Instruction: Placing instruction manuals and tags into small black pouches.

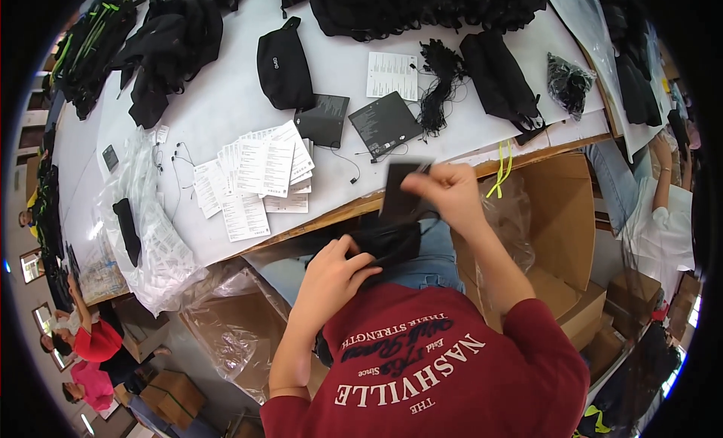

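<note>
Over my lap, my left hand (pixel 337 276) has its curled fingers on a black fabric pouch (pixel 395 246). Just above the pouch, my right hand (pixel 449 194) pinches a dark card (pixel 398 191), blurred by motion. On the table beyond lie two black printed cards (pixel 385 124) with thin cords, next to a bundle of black strings (pixel 440 84). A loose pile of white printed cards (pixel 263 170) spreads near the table edge, left of my hands. Behind the cards rests a black zip pouch (pixel 283 65).
The white table (pixel 331 193) has a wooden front edge. Black pouches (pixel 429 9) are heaped at the back, with another (pixel 501 84) at right. Clear plastic bags (pixel 147 219) hang over the left edge. An open cardboard box (pixel 561 219) stands to my right. Other people (pixel 94 340) are at both sides.
</note>
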### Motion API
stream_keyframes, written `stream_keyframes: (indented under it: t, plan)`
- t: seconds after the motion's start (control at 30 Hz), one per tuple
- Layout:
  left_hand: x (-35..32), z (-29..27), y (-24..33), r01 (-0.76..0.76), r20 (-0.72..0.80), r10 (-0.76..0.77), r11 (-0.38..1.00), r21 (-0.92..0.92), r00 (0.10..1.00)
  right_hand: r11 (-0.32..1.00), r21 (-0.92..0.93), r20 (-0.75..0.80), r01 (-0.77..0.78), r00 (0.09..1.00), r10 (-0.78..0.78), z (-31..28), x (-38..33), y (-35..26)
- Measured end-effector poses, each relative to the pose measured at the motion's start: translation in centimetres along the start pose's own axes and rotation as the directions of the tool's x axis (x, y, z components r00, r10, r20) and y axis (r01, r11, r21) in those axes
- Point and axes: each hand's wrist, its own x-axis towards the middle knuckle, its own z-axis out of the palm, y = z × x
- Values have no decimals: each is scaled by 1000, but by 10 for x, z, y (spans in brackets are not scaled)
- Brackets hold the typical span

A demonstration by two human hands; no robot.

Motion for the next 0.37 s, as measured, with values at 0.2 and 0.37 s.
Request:
stream_keyframes:
  t: [0.2, 0.37]
  plan:
    - [32, 8, 8, -363, -99, 365, 931, 36, 926, 717, -535, 479, 448, 859, -179, 2, -19, -6]
    - [16, 24, -11, -366, 64, 363, 929, 46, 930, 799, -462, 563, 384, 823, -70, 4, -30, 14]
